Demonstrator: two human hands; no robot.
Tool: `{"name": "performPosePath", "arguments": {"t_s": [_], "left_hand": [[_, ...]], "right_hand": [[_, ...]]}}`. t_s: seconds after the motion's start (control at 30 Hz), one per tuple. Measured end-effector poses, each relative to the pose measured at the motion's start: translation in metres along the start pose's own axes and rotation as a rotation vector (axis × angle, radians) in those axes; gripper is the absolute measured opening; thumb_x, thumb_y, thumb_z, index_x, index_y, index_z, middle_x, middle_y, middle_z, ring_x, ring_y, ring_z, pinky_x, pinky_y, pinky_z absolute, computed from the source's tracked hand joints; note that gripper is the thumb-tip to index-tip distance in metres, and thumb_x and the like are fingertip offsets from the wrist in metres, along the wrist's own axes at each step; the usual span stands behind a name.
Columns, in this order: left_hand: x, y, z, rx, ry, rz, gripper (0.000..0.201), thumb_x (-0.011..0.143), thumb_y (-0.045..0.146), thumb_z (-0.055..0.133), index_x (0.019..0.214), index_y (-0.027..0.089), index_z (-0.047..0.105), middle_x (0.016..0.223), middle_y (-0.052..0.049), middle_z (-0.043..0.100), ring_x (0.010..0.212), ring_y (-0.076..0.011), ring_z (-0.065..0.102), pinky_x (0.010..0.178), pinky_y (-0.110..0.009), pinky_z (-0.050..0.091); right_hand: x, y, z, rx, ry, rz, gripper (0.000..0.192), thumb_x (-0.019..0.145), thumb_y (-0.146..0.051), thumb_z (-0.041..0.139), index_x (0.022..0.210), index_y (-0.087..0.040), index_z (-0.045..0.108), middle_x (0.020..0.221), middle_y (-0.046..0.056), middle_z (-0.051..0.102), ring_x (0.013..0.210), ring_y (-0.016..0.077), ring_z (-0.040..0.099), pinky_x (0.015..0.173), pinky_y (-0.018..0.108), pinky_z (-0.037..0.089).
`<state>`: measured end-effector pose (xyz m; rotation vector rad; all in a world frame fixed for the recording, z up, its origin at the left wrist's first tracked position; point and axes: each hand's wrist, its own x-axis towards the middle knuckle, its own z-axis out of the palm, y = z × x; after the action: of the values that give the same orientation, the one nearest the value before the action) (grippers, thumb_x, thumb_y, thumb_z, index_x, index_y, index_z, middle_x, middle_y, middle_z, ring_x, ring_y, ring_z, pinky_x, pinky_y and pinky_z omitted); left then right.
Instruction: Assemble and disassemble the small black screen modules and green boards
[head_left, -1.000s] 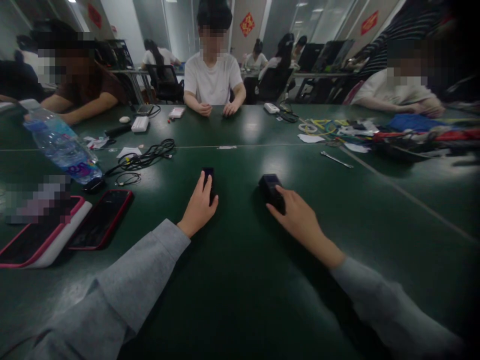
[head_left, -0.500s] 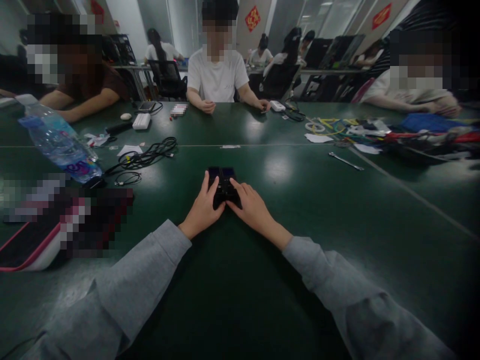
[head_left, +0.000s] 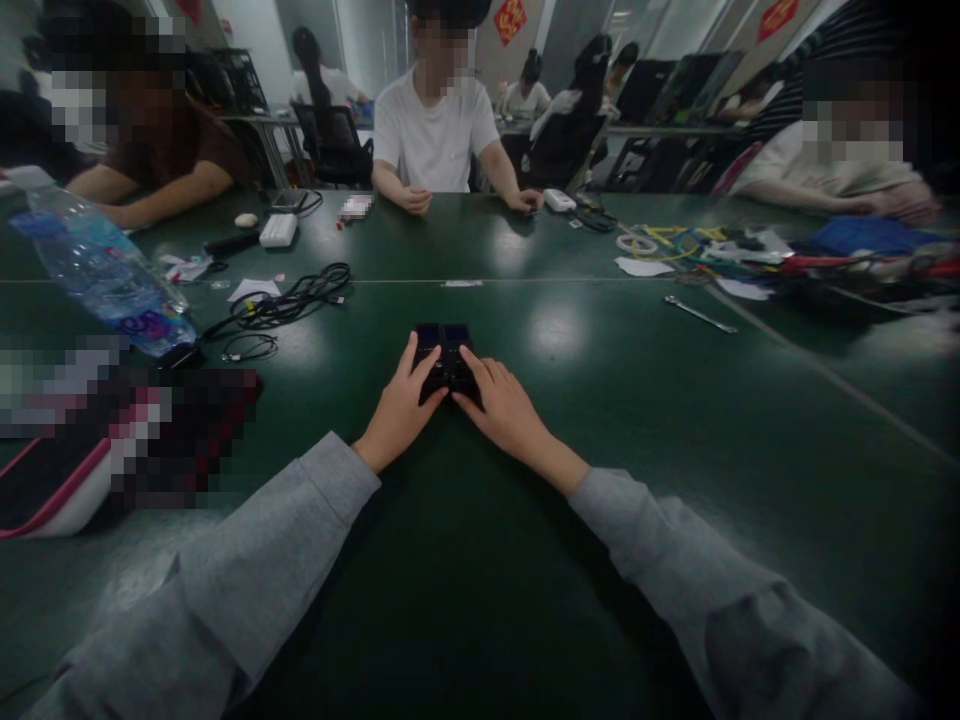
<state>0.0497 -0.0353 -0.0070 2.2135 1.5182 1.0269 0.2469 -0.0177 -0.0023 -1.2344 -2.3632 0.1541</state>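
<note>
Two small black devices with dark screen-like panels, a left one (head_left: 430,337) and a right one (head_left: 457,337), stand side by side on the green table in front of me. My left hand (head_left: 399,408) is closed around the outer side of the left device, thumb at its near edge. On the other side, my right hand (head_left: 511,408) grips the right device, its index finger lying over the top. Fingers hide much of both lower bodies, so their exact kind is unclear. The two thumbs nearly meet at the near edge.
Plastic bottles (head_left: 112,280), a black cable coil (head_left: 300,297) and a pink-edged case (head_left: 67,480) lie left. At right are a wrench (head_left: 699,314) and a heap of coloured cables (head_left: 825,255). A person in a white shirt (head_left: 435,135) sits opposite; others sit at both sides.
The whole view has shifted slightly, so the table and its objects appear a little higher. Both hands keep their hold on the black devices, which look slightly flatter.
</note>
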Motion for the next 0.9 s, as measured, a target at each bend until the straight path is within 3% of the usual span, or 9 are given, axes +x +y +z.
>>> {"name": "performPosePath", "arguments": {"t_s": [0.17,0.43,0.9], "left_hand": [[0.0006,0.001,-0.0031,-0.02,0.009,-0.001,0.052,0.094,0.022,0.061,0.144,0.025,0.048,0.167,-0.01,0.015,0.149,-0.0344,0.028,0.118,-0.056,0.035],[-0.0004,0.0,-0.0036,-0.022,0.034,0.005,0.05,0.093,0.025,0.063,0.141,0.027,0.052,0.166,-0.009,0.019,0.147,-0.0357,0.033,0.116,-0.06,0.036],[-0.0001,0.0048,-0.0065,0.043,0.09,0.001,0.045,0.09,0.032,0.068,0.133,0.023,0.062,0.161,-0.013,0.032,0.14,-0.0336,0.045,0.114,-0.054,0.042]], "right_hand": [[0.0002,0.0031,-0.0003,0.078,-0.023,-0.007,0.065,0.099,-0.037,0.043,0.157,-0.018,0.021,0.133,0.016,0.052,0.115,0.0314,0.054,0.096,0.052,0.05],[-0.0002,0.0003,-0.0014,0.067,-0.032,0.027,0.063,0.101,-0.038,0.04,0.158,-0.019,0.022,0.133,0.016,0.052,0.116,0.0316,0.054,0.096,0.051,0.051],[0.0001,0.001,-0.0001,0.06,-0.022,0.017,0.064,0.1,-0.036,0.042,0.158,-0.017,0.022,0.133,0.016,0.053,0.115,0.0311,0.054,0.096,0.051,0.051]]}}
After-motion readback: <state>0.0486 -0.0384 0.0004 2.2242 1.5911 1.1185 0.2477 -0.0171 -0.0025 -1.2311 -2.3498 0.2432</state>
